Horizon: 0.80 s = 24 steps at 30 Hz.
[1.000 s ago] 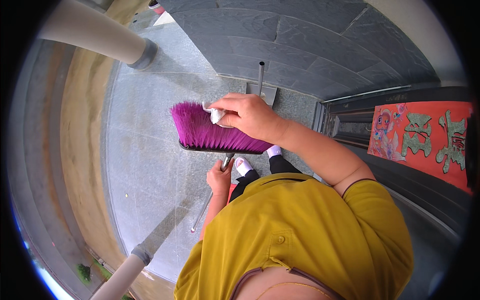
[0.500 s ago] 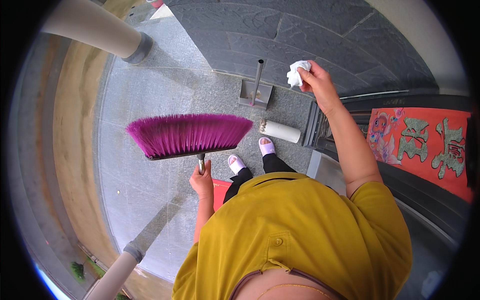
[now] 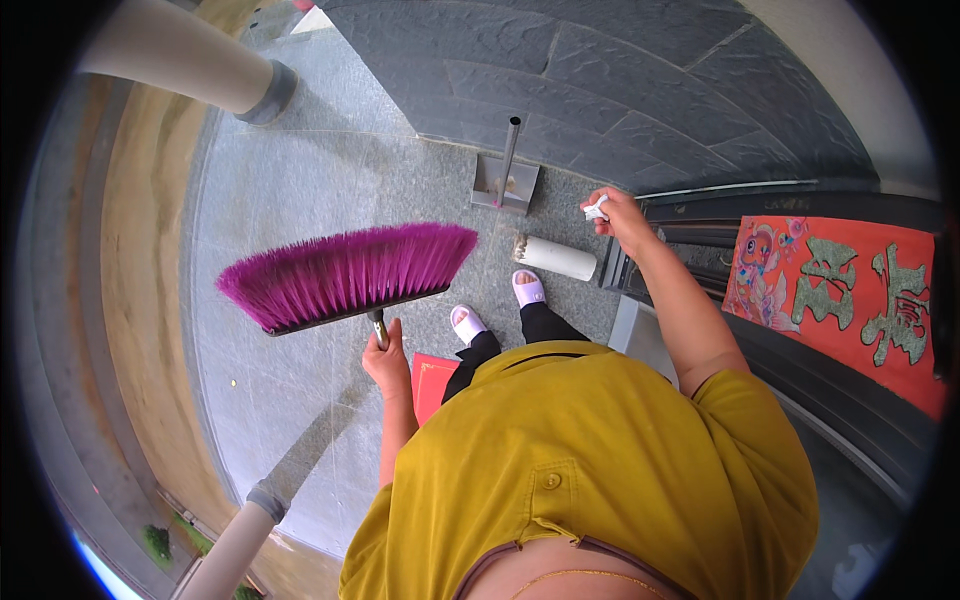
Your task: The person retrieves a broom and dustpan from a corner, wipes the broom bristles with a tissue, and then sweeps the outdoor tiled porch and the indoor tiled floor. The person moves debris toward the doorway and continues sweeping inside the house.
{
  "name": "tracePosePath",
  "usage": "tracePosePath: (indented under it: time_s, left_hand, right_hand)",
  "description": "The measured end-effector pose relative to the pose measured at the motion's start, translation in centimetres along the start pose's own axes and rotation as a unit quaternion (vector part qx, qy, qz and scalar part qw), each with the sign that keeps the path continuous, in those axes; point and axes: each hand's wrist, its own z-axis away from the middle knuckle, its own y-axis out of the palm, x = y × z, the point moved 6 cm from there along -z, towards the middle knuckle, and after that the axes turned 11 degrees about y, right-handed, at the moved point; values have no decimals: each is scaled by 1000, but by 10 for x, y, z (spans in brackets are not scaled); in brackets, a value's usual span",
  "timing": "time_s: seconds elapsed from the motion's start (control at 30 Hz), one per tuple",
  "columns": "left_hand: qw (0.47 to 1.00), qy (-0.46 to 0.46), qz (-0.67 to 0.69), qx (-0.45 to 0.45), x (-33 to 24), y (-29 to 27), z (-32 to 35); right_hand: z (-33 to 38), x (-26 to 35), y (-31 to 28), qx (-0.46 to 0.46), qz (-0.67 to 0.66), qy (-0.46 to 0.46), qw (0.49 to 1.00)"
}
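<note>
Left fingers (image 3: 394,337) grip one purple broom (image 3: 350,280); right fingers (image 3: 612,198) pinch one white wad (image 3: 595,210).

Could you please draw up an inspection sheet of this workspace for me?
Surface: grey tiled floor, shadowed in places.
Job's things: purple broom, held off the floor; crumpled white wad.
Clutter: grey dustpan near the wall; white cylinder lying on its side; red flat-sided object, partly hidden.
Hands: left hand closed round the broom's handle; right hand holding the wad, apart from the broom.
Cables: nothing seen.
Surroundings: dark stone wall, round pillar, red banner at the right.
</note>
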Motion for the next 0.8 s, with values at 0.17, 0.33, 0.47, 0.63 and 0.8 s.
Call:
tracePosePath:
  time_s: [0.17, 0.33, 0.47, 0.63, 0.8]
  left_hand:
    - [999, -28, 0, -19, 21, 1, 3]
    - [998, -33, 19, -48, 19, -3, 1]
    - [996, -55, 41, -64, 22, -2, 2]
    - [995, -67, 8, -76, 35, -6, 8]
    - [990, -132, -21, -54, 44, -10, 18]
  right_hand:
    - [-19, -15, -20, -63, 77, 6, 995]
    - [-37, -18, -18, -60, 20, -30, 998]
    - [-53, -6, -34, -186, 52, -1, 981]
    - [-76, 5, -30, -188, 18, -46, 981]
    - [-145, -27, -43, -161, -7, -35, 986]
